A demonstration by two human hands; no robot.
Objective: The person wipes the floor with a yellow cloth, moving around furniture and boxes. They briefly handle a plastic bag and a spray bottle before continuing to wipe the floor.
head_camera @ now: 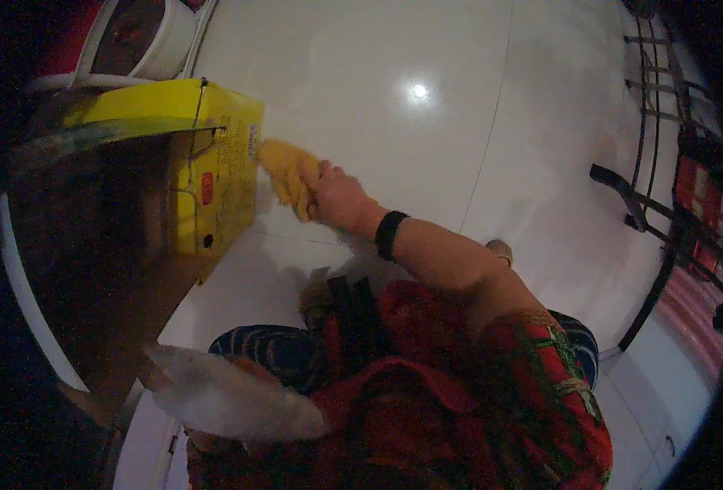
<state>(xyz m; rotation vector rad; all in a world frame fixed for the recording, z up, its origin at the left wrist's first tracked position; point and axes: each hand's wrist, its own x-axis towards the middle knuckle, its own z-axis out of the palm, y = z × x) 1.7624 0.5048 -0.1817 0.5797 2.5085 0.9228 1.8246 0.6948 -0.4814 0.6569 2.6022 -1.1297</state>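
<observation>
My right hand (340,195), with a black band on its wrist, reaches out to the left and grips a yellow cloth (288,174). The cloth's far end is beside or against the printed side of a yellow cardboard box (229,165); whether they touch is hard to tell. My left hand cannot be made out. A blurred whitish thing (233,395), maybe a sleeve or a cloth, lies low on the left in front of my red clothing.
Light floor tiles (361,79) lie ahead, with a bright reflection. A white-framed object (174,37) stands behind the box. At the right are a black metal rack (652,73) and red items (698,190). A dark brown surface (92,275) is at the left.
</observation>
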